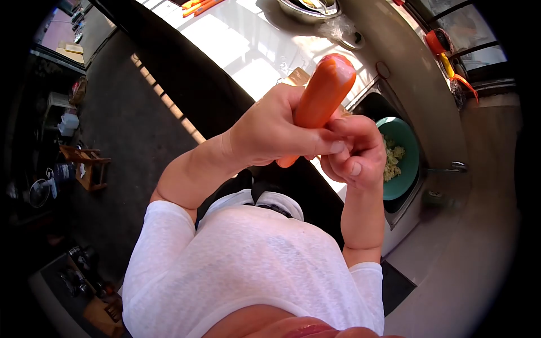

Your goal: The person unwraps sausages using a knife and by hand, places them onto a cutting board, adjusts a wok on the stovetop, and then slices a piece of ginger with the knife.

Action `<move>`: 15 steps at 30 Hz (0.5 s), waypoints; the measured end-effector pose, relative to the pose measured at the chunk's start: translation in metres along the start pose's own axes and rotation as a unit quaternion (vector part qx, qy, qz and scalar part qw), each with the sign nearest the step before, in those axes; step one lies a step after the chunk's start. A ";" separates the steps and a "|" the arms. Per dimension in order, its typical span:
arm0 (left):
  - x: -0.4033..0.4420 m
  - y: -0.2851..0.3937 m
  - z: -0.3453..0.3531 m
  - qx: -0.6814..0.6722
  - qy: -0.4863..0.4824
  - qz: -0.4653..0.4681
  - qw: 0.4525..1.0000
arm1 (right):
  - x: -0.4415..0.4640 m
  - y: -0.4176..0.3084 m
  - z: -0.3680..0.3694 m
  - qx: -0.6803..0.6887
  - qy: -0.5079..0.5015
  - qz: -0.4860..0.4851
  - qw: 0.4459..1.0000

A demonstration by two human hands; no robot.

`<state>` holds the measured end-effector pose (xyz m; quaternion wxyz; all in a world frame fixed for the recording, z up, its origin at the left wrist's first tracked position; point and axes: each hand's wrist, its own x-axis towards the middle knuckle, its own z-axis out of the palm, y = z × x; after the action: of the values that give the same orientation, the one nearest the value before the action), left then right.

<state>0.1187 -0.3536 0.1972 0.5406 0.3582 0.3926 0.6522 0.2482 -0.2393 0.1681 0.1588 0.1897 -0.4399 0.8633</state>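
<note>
In my left hand [276, 127] is a thick orange sausage [321, 98], slanting up to the right. The fingers wrap round its middle. Its upper end looks shiny and pinkish, and its lower tip shows beneath the hand. Close against the left thumb, my right hand [358, 146] has its fingers curled and pinched together. Whatever may be between those fingers is hidden.
A sunlit white counter [242, 42] holds several orange sticks [197, 7], a metal bowl [307, 12] and a clear plastic bag [338, 28]. At the right, a green basin [408, 158] with pale chopped food [393, 160] sits in the sink, near a tap [453, 167].
</note>
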 end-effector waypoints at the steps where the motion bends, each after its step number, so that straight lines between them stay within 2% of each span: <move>1: 0.000 -0.006 0.005 0.004 -0.003 0.029 1.000 | -0.006 -0.004 0.003 0.036 0.002 0.009 0.999; 2: -0.001 -0.007 0.008 0.003 -0.007 0.021 1.000 | -0.013 -0.007 0.002 0.037 0.010 0.005 0.999; 4: -0.005 -0.001 0.018 0.037 -0.013 0.030 0.999 | -0.028 -0.013 0.001 0.057 -0.046 -0.026 0.997; 5: -0.006 -0.003 0.024 0.031 -0.014 0.053 0.998 | -0.036 -0.020 0.007 0.056 -0.010 -0.014 0.998; 10: -0.015 -0.014 0.043 0.019 -0.035 0.092 0.995 | -0.065 -0.042 0.022 -0.028 0.038 -0.025 0.999; 15: -0.035 -0.020 0.057 0.002 -0.025 0.130 0.991 | -0.076 -0.047 0.035 -0.017 -0.016 -0.041 0.999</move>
<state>0.1835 -0.3793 0.2028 0.4605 0.4234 0.3301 0.7069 0.3426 -0.2494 0.1846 0.1905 0.2186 -0.4492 0.8451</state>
